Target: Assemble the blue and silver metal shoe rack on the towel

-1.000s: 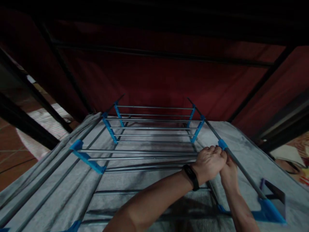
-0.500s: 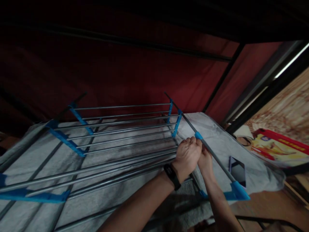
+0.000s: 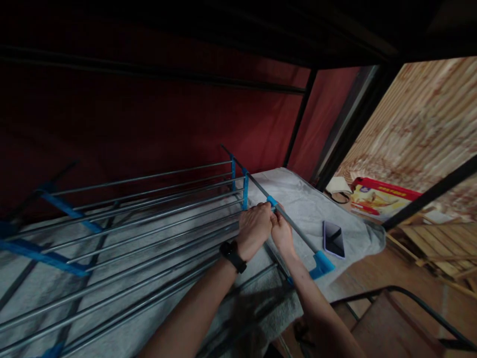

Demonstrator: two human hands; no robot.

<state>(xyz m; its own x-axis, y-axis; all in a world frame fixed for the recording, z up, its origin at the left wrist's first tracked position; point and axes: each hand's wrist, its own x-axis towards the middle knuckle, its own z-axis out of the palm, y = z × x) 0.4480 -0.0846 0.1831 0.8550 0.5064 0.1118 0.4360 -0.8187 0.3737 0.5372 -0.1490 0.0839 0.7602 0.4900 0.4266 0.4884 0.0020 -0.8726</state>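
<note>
A rack of thin metal tubes [image 3: 156, 219] with blue plastic side brackets lies in front of me. On its right side a grey pole [image 3: 298, 229] runs through blue joints down to a blue corner piece [image 3: 322, 264]. My left hand [image 3: 255, 223], a black band on its wrist, is closed at the blue bracket [image 3: 272, 200] midway along that pole. Pressed against it from the right, my right hand [image 3: 282, 233] is closed at the same bracket, just beside the pole. Most of the bracket and the tube ends there are hidden by my fingers.
The rack rests on a grey cloth [image 3: 294, 189]. A phone [image 3: 333, 239] lies on it, right of the pole. Dark frame bars [image 3: 300, 117] and a red wall stand behind. At the right are a red and yellow box [image 3: 383, 199], wooden pallets [image 3: 439, 243] and a chair [image 3: 395, 328].
My view has turned to the right, so the rack and hands appear further left and more of the chair and pallets shows. Both hands stay closed at the same bracket.
</note>
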